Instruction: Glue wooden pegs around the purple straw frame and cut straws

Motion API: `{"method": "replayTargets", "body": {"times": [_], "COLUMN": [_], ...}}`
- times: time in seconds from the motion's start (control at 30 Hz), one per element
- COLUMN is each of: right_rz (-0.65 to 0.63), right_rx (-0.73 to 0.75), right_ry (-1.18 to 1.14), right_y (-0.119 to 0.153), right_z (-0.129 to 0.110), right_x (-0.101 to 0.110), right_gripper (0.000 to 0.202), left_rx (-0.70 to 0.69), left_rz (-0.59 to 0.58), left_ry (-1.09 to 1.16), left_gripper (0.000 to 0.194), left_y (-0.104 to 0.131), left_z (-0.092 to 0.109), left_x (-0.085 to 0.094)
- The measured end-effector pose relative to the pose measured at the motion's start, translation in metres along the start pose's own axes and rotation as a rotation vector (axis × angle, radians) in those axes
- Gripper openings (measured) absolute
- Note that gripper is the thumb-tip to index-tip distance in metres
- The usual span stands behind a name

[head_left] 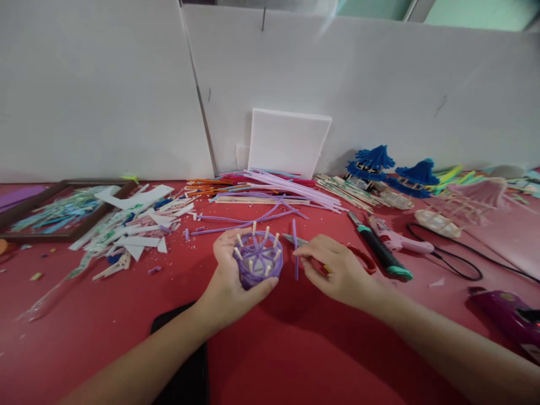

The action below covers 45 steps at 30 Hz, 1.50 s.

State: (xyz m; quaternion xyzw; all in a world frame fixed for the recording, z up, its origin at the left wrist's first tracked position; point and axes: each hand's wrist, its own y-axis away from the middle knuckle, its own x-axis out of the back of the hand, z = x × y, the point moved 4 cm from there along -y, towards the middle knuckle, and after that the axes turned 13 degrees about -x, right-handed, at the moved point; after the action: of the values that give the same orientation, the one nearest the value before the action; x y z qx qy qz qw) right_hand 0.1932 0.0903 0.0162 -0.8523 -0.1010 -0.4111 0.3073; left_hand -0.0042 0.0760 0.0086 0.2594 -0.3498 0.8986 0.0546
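Note:
My left hand (228, 287) is wrapped round a small purple pipe-cleaner basket (248, 277), with several pale wooden sticks standing up around its rim. Its thumb lies along the near side. To the right of the basket, my right hand (333, 267) pinches a short length of purple pipe cleaner (296, 270) between thumb and fingertips, held roughly upright in view. Scissors with red handles (368, 260) lie partly hidden beneath and behind this hand, their blade tip showing behind the pipe cleaner.
Behind the hands lie loose pipe cleaners (291, 188). Paper scraps (139, 242) and a brown frame (70, 233) are at left. A craft knife (382, 247), a pink glue gun (399, 239) with its cord, and blue-roofed models (371, 160) are at right. A dark flat object (185, 365) lies under my left forearm.

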Motion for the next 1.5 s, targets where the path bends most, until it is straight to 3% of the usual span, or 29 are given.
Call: {"method": "replayTargets", "body": {"times": [0.1,0.2,0.33,0.47,0.53,0.6,0.67,0.73,0.8,0.87,0.93,1.07,1.27,1.33,1.5], "right_rz": [-0.114,-0.179,-0.005,0.192,0.254,0.276,0.253,0.21,0.189,0.153,0.121,0.129,0.142,0.17,0.123], "right_rx": [0.04,0.084,0.231,0.419,0.408,0.375,0.392,0.449,0.467,0.46,0.435,0.357,0.206,0.152,0.08], "right_ry": [0.317,0.406,0.266,0.054,0.003,-0.012,0.008,0.055,0.089,0.09,0.081,0.099,0.008,-0.018,-0.092], "right_y": [0.0,0.001,0.0,0.005,0.005,0.005,0.004,0.005,0.005,0.006,0.007,0.009,-0.001,-0.004,-0.003], "right_z": [0.015,0.02,0.011,-0.006,-0.012,-0.016,-0.022,-0.03,-0.038,-0.048,-0.057,-0.06,-0.029,-0.024,-0.029], "right_x": [-0.008,-0.013,-0.003,0.016,0.023,0.026,0.028,0.029,0.032,0.034,0.035,0.032,0.034,0.038,0.036], "right_gripper": [0.031,0.025,0.019,0.026,0.024,0.019,0.013,0.013,0.016,0.02,0.02,0.018,0.019,0.018,0.012], "left_rx": [0.054,0.082,0.036,-0.058,-0.082,-0.113,-0.208,-0.367,-0.506,-0.627,-0.661,-0.657,-0.717,-0.66,-0.418], "left_rz": [0.08,0.056,0.03,-0.142,-0.185,-0.144,-0.029,0.076,-0.031,-0.034,-0.045,-0.072,-0.245,-0.269,-0.193], "left_ry": [-0.02,-0.028,-0.036,-0.012,-0.009,-0.031,-0.1,-0.206,-0.309,-0.456,-0.536,-0.603,-0.694,-0.679,-0.519], "left_gripper": [0.071,0.068,0.082,0.093,0.092,0.092,0.084,0.063,0.042,0.029,0.016,0.009,0.011,0.01,0.017], "left_y": [0.0,0.001,0.004,0.009,0.011,0.01,0.006,0.001,-0.003,-0.003,-0.003,-0.005,-0.024,-0.032,-0.04], "left_z": [-0.005,-0.006,-0.005,-0.001,0.0,0.003,0.012,0.028,0.046,0.063,0.074,0.078,0.075,0.073,0.07], "left_x": [0.002,0.0,-0.001,-0.008,-0.009,-0.004,0.006,0.019,0.022,0.024,0.023,0.019,0.038,0.047,0.058]}}
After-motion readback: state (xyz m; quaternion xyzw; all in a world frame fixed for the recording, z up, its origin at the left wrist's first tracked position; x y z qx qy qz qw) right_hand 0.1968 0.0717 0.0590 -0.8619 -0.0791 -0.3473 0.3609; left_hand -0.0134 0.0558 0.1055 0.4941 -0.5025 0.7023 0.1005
